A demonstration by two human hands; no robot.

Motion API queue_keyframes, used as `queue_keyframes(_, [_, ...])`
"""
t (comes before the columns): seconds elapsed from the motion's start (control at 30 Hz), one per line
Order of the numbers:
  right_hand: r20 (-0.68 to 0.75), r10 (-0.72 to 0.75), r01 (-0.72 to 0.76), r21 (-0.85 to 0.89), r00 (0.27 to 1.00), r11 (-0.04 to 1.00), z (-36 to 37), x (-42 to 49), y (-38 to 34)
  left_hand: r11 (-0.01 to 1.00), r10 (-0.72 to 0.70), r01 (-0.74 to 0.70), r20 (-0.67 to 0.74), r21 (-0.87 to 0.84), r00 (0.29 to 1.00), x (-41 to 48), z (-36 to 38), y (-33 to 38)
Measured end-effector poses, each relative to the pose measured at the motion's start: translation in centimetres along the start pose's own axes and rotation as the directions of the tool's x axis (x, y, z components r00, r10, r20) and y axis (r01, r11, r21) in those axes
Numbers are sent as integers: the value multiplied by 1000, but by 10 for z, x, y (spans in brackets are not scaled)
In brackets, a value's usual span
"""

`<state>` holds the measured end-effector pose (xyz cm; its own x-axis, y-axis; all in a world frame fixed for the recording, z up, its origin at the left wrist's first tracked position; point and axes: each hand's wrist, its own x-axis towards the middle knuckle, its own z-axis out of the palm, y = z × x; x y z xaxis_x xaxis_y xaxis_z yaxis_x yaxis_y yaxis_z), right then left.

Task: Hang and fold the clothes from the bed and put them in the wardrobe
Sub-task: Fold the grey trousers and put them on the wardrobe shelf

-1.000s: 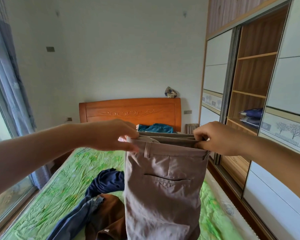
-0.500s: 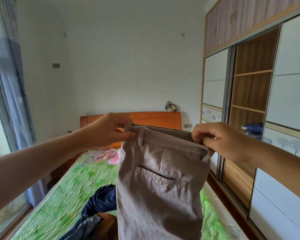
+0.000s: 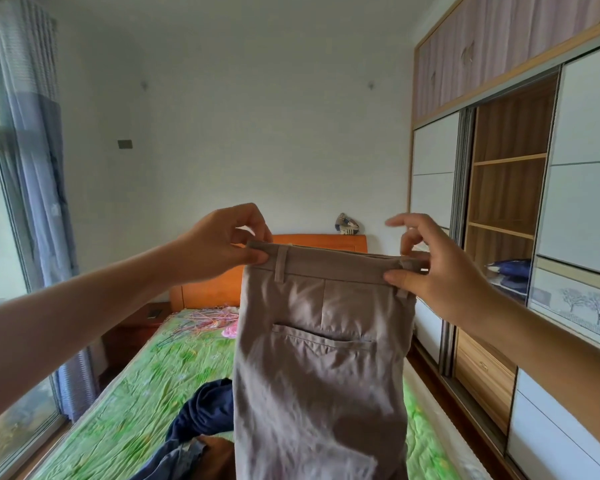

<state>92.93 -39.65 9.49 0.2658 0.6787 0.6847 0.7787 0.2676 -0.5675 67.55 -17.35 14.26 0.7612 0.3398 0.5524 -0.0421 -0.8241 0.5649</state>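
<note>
Over the green bed (image 3: pixel 146 393), with the open wardrobe (image 3: pixel 506 202) at three o'clock, I hold beige trousers (image 3: pixel 319 375) hanging dead centre: light, limp cloth, I judge, best gripped at the stiffer waistband (image 3: pixel 333 263). My left hand (image 3: pixel 219 244) pinches its nine o'clock corner, my right hand (image 3: pixel 437 271) the three o'clock corner, spare fingers (image 3: pixel 400 221) lifted. Creased, one welt pocket (image 3: pixel 323 337).
</note>
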Motion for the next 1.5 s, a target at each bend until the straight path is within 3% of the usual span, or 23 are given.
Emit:
queue_keyframes(0.07, [61, 157, -166, 202, 986, 965, 5, -2, 1, 1000, 14, -15, -58, -15, 998, 1, 2, -1])
queue_keyframes(0.17, [223, 340, -405, 435, 914, 804, 20, -15, 7, 998, 24, -29, -99, -47, 995, -1, 6, -5])
queue_keyframes(0.23, [131, 359, -378, 451, 924, 809, 31, -21, 11, 1000, 20, -22, -79, -17, 997, -4, 7, -7])
queue_keyframes(0.33, [28, 331, -307, 452, 943, 837, 42, -15, 5, 977, 4, 5, -41, 213, 999, -3, 3, 7])
queue_keyframes(0.43, [-1, 269, -237, 466, 963, 852, 48, -3, -10, 866, 172, -167, 32, 472, 985, 6, 13, 43])
queue_keyframes(0.5, [-4, 194, -169, 470, 981, 866, 54, 0, -26, 866, 65, -145, 180, 478, 982, 15, 29, 67])
queue_keyframes(0.6, [-49, 132, -95, 465, 990, 880, 59, -1, -36, 835, -192, -55, 384, 547, 903, 30, 55, 73])
queue_keyframes(0.67, [-48, 137, -95, 498, 989, 862, 57, -8, -30, 826, -172, -79, 384, 558, 907, 37, 61, 62])
queue_keyframes(0.73, [67, 205, -207, 554, 976, 806, 56, -26, -6, 842, -118, -91, 346, 532, 931, 39, 60, 56])
queue_keyframes(0.8, [271, 320, -415, 471, 908, 778, 62, -60, 33, 856, -67, -92, 285, 510, 956, 42, 57, 55])
queue_keyframes(0.87, [371, 415, -536, 335, 831, 775, 73, -101, 73, 856, -58, -69, 227, 513, 972, 47, 51, 57])
queue_keyframes(1.0, [189, 600, -628, 169, 777, 760, 87, -157, 129, 845, -67, -47, 193, 532, 979, 57, 39, 61])
queue_keyframes(1.1, [67, 702, -702, 166, 709, 693, 88, -163, 130, 838, -48, -47, 160, 543, 986, 60, 35, 65])
queue_keyframes(1.2, [86, 796, -730, 468, 599, 498, 96, -154, 116, 833, -38, -47, 141, 552, 989, 64, 30, 69])
queue_keyframes(1.4, [167, 701, -433, 875, 693, 219, 93, -116, 89, 813, -34, -34, 105, 582, 994, 63, 24, 73])
queue_keyframes(1.5, [311, 624, -476, 872, 717, 112, 87, -103, 81, 815, -28, -22, 78, 579, 997, 59, 15, 71])
